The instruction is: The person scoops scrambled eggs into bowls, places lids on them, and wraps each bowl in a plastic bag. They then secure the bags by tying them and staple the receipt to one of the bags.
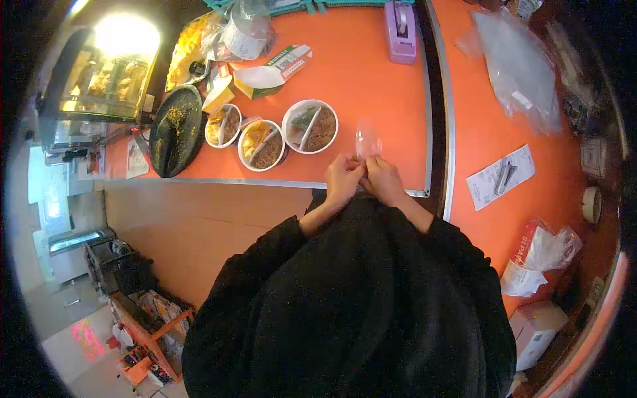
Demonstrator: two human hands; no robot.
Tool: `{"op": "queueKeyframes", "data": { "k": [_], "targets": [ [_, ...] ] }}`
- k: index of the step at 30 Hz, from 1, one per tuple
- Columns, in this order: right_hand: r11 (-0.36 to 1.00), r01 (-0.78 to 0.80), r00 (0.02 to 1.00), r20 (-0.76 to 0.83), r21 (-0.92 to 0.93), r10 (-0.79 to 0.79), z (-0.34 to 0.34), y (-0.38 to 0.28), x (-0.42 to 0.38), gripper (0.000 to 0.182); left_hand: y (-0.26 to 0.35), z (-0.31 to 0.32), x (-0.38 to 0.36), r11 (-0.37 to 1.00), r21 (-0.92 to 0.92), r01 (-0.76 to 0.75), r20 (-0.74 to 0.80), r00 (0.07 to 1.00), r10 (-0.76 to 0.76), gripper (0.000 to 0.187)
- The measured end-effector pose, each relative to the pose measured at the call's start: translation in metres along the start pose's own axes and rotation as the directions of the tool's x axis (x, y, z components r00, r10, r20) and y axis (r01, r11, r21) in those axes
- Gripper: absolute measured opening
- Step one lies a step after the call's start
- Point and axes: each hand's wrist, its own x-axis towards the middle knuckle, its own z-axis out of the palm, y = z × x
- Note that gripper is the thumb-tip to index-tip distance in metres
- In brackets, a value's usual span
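My left hand (343, 179) and my right hand (383, 178) meet at the counter's front edge, fingers pinched close together. Between them rises a clear plastic piece (368, 138), perhaps a small bag or a lid; its lower part is hidden by the fingers. Just left of the hands stands a round white tub (310, 127) with a divider, brown food on one side and greens on the other. Beside it are a second divided tub (261, 145) and a smaller one (223, 126), both with yellow pieces and brown food.
A dark oval tray (176, 136) with crumbs lies at the left, near a lit glass display case (109, 79). Behind the tubs are an opened carton (272, 74) and plastic bags (242, 33). A purple tape dispenser (401, 40) stands at the back; a receipt (501, 178) lies right.
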Motion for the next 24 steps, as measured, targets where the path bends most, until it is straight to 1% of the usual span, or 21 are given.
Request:
{"op": "queueKeyframes", "data": {
  "k": [2,3,5,9,11,12,14,15,17,19,20,21,22,24],
  "targets": [
    [0.998,-0.001,1.000,0.020,-0.063,0.002,0.003,0.003,0.002,0.025,0.003,0.002,-0.002,0.999,-0.034,0.028,-0.001,1.000,-0.028,0.022],
    [0.996,0.000,1.000,0.028,-0.094,0.003,0.004,0.004,0.004,0.026,0.001,0.003,-0.001,0.999,-0.005,0.040,-0.014,0.999,-0.040,0.020],
    [0.996,-0.002,1.000,0.025,-0.091,0.004,0.003,0.003,0.005,0.026,-0.005,0.003,0.004,0.996,0.054,0.064,-0.042,0.997,-0.062,0.018],
    [0.999,-0.017,1.000,-0.026,-0.038,0.016,0.007,0.004,0.009,0.026,-0.015,0.000,0.012,0.998,-0.012,0.055,-0.066,0.996,-0.056,0.016],
    [0.998,-0.040,0.999,-0.020,-0.058,0.039,0.006,0.000,0.009,0.024,-0.025,-0.001,0.015,0.999,-0.030,0.036,-0.094,0.995,-0.039,0.017],
    [0.996,-0.052,0.999,-0.017,-0.067,0.051,0.005,-0.001,0.010,0.024,-0.029,0.000,0.017,1.000,0.028,0.012,-0.104,0.994,-0.009,0.017],
    [0.993,-0.073,0.995,-0.076,-0.092,0.066,0.002,-0.004,0.011,0.021,-0.020,0.002,0.016,0.989,0.144,-0.033,-0.119,0.992,0.050,0.017],
    [0.991,-0.083,0.992,-0.104,-0.105,0.072,0.000,-0.005,0.013,0.020,-0.017,0.001,0.015,0.995,0.102,-0.016,-0.135,0.990,0.029,0.017],
    [0.975,-0.171,0.963,-0.231,-0.139,0.136,-0.020,-0.001,0.021,0.016,-0.012,-0.006,0.016,1.000,0.010,0.016,-0.171,0.985,-0.014,0.018],
    [0.947,-0.312,0.901,-0.341,-0.080,0.268,-0.055,0.021,0.028,0.017,-0.043,-0.024,0.023,0.994,0.107,0.011,-0.215,0.977,0.012,0.018],
    [0.956,-0.294,0.865,-0.423,0.007,0.270,-0.077,0.028,0.032,0.015,-0.057,-0.034,0.024,0.988,0.157,0.010,-0.236,0.971,0.027,0.018],
    [0.934,-0.255,0.848,-0.406,0.251,0.340,-0.090,0.048,0.036,0.013,-0.062,-0.045,0.020,0.979,0.085,0.183,-0.051,0.983,-0.179,0.019],
    [0.854,-0.203,0.835,-0.371,0.479,0.406,-0.098,0.060,0.045,0.012,-0.072,-0.047,0.017,0.984,0.057,0.168,-0.030,0.986,-0.167,0.019],
    [0.759,-0.212,0.897,-0.186,0.616,0.401,-0.100,0.046,0.071,0.013,-0.089,-0.046,0.020,0.991,-0.002,0.133,0.015,0.991,-0.133,0.020]
  ]
}}
